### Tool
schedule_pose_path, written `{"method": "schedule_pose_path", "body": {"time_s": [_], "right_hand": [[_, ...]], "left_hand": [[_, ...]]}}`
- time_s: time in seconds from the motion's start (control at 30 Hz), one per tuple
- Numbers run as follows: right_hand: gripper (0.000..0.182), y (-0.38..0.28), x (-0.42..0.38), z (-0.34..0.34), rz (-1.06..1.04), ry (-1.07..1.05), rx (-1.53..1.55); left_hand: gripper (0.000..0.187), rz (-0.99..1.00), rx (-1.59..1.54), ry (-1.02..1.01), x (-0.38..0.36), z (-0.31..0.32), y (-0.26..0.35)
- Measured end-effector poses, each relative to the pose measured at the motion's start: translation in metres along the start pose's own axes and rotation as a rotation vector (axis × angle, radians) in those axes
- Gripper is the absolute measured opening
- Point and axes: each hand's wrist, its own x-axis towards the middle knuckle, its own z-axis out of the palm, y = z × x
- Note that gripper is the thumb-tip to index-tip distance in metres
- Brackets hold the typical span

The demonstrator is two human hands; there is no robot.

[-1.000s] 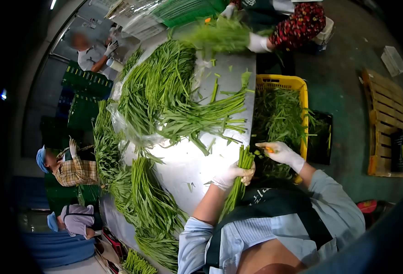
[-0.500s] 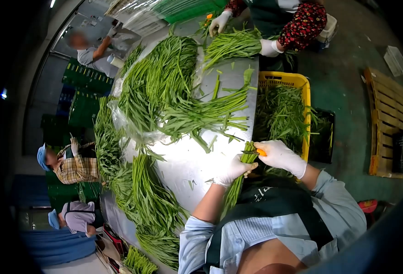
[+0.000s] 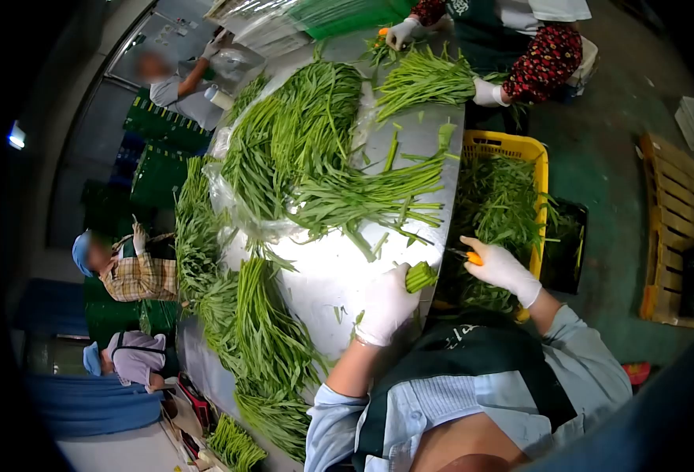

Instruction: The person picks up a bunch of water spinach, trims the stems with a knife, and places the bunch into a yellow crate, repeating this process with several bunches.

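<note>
My left hand (image 3: pixel 386 308), in a white glove, is closed around a bunch of water spinach (image 3: pixel 421 277) over the table's near edge. The cut stalk ends stick out of the fist towards the right; the rest of the bunch is mostly hidden. My right hand (image 3: pixel 504 275), also gloved, grips a small knife (image 3: pixel 474 258) with an orange handle. Its dark blade points left, apart from the stalks and above the yellow crate (image 3: pixel 542 197). Loose water spinach (image 3: pixel 378 197) lies on the metal table (image 3: pixel 315 291) beyond my hands.
Leafy trimmings (image 3: pixel 492 197) fill the yellow crate beside the table. Large piles of water spinach (image 3: pixel 296 118) cover the far and left parts. A co-worker in floral sleeves (image 3: pixel 548 63) handles another bunch (image 3: pixel 422 82); other people stand across the table. A wooden pallet (image 3: pixel 677 228) lies at right.
My left hand has moved slightly left and turned the bunch, so its cut ends now face right. My right hand has drawn the knife away to the right, off the stalks.
</note>
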Motion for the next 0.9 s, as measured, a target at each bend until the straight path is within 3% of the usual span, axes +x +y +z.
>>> {"method": "schedule_pose_path", "body": {"time_s": [0.13,0.23,0.3,0.37,0.43,0.5,0.57,0.63,0.7,0.77,0.8,0.9], "right_hand": [[0.066,-0.031,0.024,0.031,-0.31,0.058,-0.054],[0.065,-0.044,0.058,0.066,-0.539,0.069,0.105],[0.053,-0.062,0.06,0.06,-0.576,0.072,0.053],[0.048,-0.069,0.072,0.06,-0.572,-0.114,0.373],[0.044,-0.097,0.044,0.024,-0.605,-0.346,0.441],[0.055,-0.11,0.033,0.022,-0.703,-0.518,0.193],[0.068,-0.118,0.024,0.031,-0.867,-0.567,-0.057],[0.077,-0.128,0.018,0.041,-0.674,-0.65,-0.053],[0.064,-0.135,0.012,0.051,-0.614,-0.522,-0.176],[0.048,-0.138,0.008,0.066,-0.669,-0.403,-0.088],[0.044,-0.139,0.006,0.067,-0.698,-0.375,-0.138],[0.033,-0.152,0.0,0.063,-0.783,-0.305,-0.23]], "left_hand": [[0.03,0.03,0.208,0.192,-0.021,-0.019,0.003],[0.033,0.106,0.297,0.313,-0.033,-0.026,-0.01],[0.05,0.12,0.378,0.298,-0.039,-0.032,-0.014],[0.06,0.031,0.384,0.217,-0.044,-0.04,-0.018],[0.074,0.103,0.398,0.248,-0.043,-0.02,-0.042],[0.086,0.117,0.543,0.347,-0.05,-0.007,-0.043],[0.093,0.212,0.298,0.165,-0.065,-0.016,-0.035],[0.093,0.253,0.351,0.338,-0.068,0.001,-0.036],[0.086,0.163,0.306,0.272,-0.071,0.005,-0.04],[0.081,0.108,0.315,0.263,-0.069,0.019,-0.052],[0.074,0.152,0.3,0.323,-0.07,0.018,-0.055],[0.076,0.225,0.303,0.442,-0.079,0.014,-0.066]]}}
